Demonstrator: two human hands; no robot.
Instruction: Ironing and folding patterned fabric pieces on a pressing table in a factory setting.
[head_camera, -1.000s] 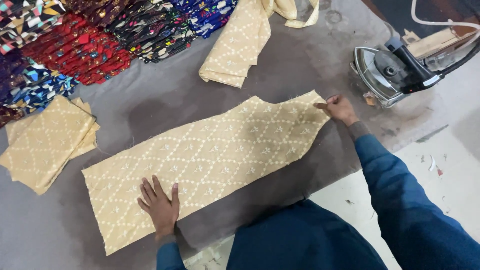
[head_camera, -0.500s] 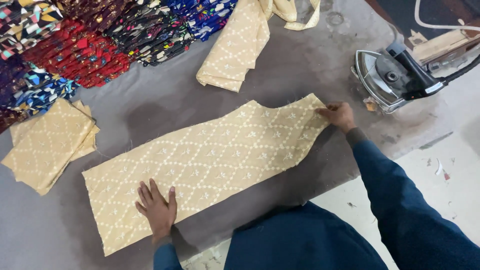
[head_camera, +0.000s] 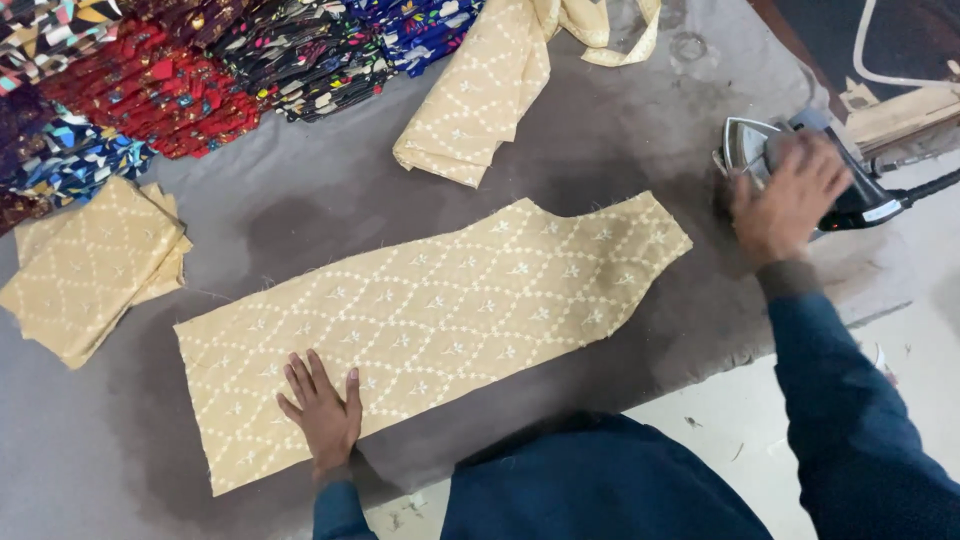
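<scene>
Fabric lay flat before you: a long beige cut piece (head_camera: 440, 320) with a white diamond lattice, spread on the grey padded table (head_camera: 300, 215), running from the near left up toward the far right, its right end shaped with a notch and a curve. Your left hand (head_camera: 322, 410) rested palm down on the near left part of that piece, fingers spread and straight, gripping nothing, only pressing on the cloth. Your right hand (head_camera: 788, 195) was off the fabric, well to the right of its far end, laid over the handle of the iron (head_camera: 850, 180) standing at the right edge of the table; the hand was blurred, the fingers appeared curled over the handle, but you could not be said with certainty to have closed on it. A cord (head_camera: 935, 185) ran from the iron to the right. A folded stack of the same beige cloth (head_camera: 90, 265) sat at the left, apart from the spread piece. Another beige piece (head_camera: 490, 90) lay folded beyond it, toward the far side. Stacks of dark and red printed fabrics (head_camera: 190, 75) lined the far left edge of the table.
</scene>
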